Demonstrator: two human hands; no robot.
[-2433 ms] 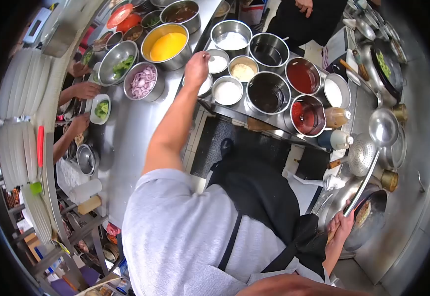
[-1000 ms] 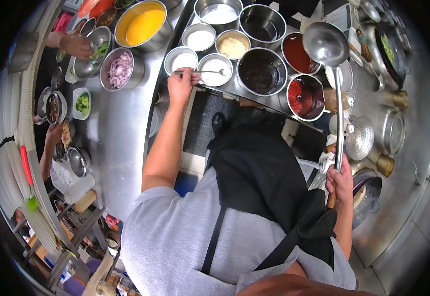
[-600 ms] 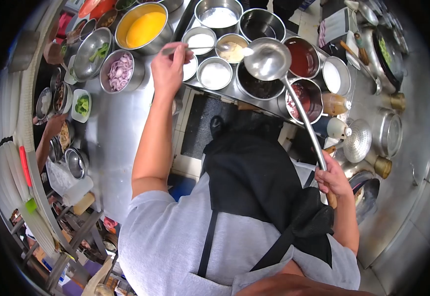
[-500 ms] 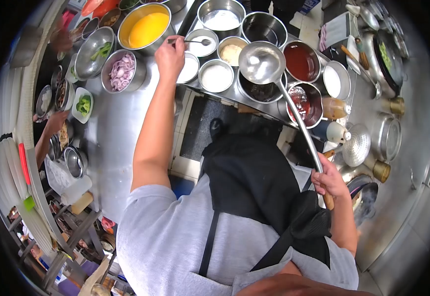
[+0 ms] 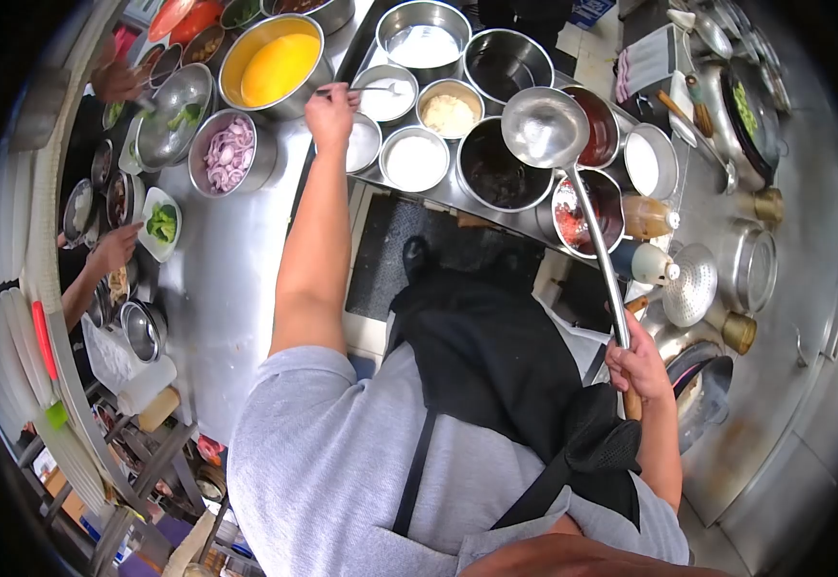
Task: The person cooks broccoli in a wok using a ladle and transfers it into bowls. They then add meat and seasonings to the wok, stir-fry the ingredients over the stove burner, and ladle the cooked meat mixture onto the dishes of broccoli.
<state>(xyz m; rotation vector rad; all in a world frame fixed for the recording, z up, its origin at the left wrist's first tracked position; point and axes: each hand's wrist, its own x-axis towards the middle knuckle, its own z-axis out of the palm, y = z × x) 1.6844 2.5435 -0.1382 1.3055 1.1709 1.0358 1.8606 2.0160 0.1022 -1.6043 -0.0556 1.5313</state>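
My left hand (image 5: 330,111) pinches the handle of a small metal spoon (image 5: 371,89). The spoon's bowl is in a steel container of white powder (image 5: 384,108); it looks whitish. In my right hand (image 5: 640,360) is the wooden handle of a long ladle (image 5: 544,127), whose round bowl is over the pots at upper right and looks nearly bare. Partly behind the ladle is a pot of dark red sauce (image 5: 599,123). A dark-bottomed pot (image 5: 504,165) stands below and left of the ladle bowl. Around the spoon are a tub of pale minced stuff (image 5: 450,114) and another white-filled container (image 5: 414,161).
At left on the steel counter (image 5: 236,250) stand a pot of yellow liquid (image 5: 270,70), sliced red onions (image 5: 229,154) and a dish of broccoli (image 5: 162,223). Another person's hand (image 5: 116,247) is near that dish. Squeeze bottles (image 5: 647,217), a perforated skimmer (image 5: 690,286) and a steaming pan (image 5: 703,399) are at right.
The ladle bowl has shifted right, uncovering more of the dark pot. The spoon's bowl, dark before, now looks white. The view has shifted slightly, and the other person's hand has moved toward the broccoli dish.
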